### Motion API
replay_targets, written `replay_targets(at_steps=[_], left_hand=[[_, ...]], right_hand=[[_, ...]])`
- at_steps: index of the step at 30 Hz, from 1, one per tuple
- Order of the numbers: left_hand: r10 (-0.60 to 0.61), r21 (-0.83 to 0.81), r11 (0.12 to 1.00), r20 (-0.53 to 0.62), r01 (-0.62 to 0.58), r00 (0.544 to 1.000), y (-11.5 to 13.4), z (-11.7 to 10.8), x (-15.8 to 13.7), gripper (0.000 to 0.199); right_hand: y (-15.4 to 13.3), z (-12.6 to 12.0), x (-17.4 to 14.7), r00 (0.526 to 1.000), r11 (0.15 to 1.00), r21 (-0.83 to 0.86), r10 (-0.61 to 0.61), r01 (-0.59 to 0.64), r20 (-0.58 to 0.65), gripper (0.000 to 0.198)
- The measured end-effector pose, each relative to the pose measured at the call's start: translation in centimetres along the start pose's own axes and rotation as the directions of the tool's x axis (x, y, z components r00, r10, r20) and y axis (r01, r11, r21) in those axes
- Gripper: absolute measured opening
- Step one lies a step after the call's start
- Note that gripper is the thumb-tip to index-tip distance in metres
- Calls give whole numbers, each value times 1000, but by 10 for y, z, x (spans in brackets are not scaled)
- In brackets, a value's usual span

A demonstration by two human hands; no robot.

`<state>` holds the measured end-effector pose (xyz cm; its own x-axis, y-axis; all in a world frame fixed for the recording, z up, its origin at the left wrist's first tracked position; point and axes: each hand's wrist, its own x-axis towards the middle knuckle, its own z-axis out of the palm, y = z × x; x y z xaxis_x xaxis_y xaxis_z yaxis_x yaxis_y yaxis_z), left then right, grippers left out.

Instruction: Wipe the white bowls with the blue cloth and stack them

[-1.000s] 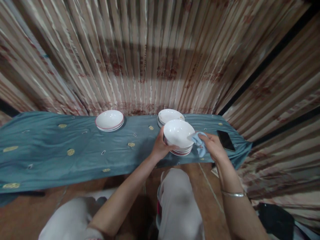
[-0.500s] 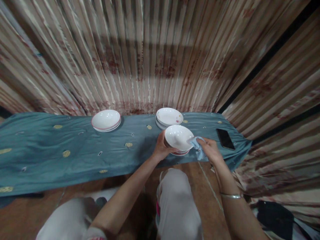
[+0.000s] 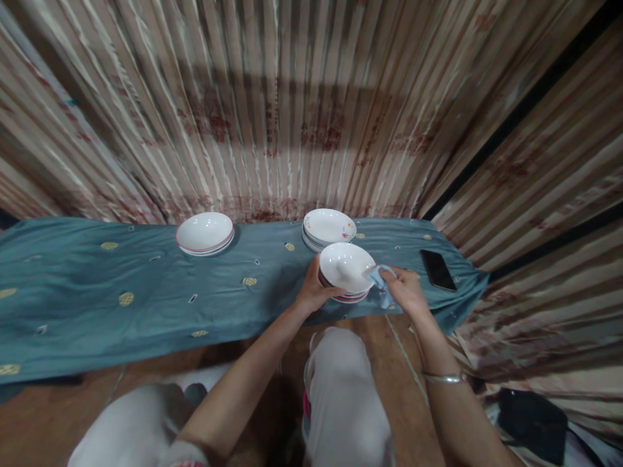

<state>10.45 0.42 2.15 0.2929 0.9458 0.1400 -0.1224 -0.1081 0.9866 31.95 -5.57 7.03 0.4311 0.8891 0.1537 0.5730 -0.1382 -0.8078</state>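
A white bowl (image 3: 344,264) tops a small stack near the front edge of the table. My left hand (image 3: 314,285) grips its left side, thumb at the front rim and fingers mostly hidden behind it. In my right hand (image 3: 406,285) is a bunched light-blue cloth (image 3: 383,279), pinched between thumb and fingers. The cloth touches the bowl's right rim. Red-edged rims show beneath the top bowl. Just behind stands a stack of white plates (image 3: 328,226) with a floral pattern.
Red-rimmed white bowls (image 3: 204,232) are stacked at the left on the blue-green tablecloth (image 3: 160,305). A black phone (image 3: 438,270) lies at the right. Pleated curtains (image 3: 277,117) hang behind and to the right. Below the table edge are my knees (image 3: 348,389).
My right hand and the cloth have shifted slightly left along the bowl's right rim. The left hand keeps its grip, and the bowl stays in about the same place.
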Motion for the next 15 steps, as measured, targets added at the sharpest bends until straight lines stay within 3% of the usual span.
replay_targets(at_steps=[5, 9, 12, 15], left_hand=[[-54, -129, 990, 19, 56, 998, 1, 3, -3, 137], [-86, -63, 994, 5, 86, 996, 6, -2, -7, 141], [-78, -14, 997, -58, 78, 995, 8, -14, -13, 135], [-89, -18, 996, -147, 87, 985, 8, -38, -22, 126]], right_hand=[[-6, -6, -4, 999, 991, -129, -25, 20, -39, 39], [-24, -17, -16, 989, 982, -188, -48, 21, -139, 39], [-53, -18, -32, 984, 990, -98, -110, 96, -140, 41], [-91, 4, -49, 982, 975, 135, -182, 175, 44, 42]])
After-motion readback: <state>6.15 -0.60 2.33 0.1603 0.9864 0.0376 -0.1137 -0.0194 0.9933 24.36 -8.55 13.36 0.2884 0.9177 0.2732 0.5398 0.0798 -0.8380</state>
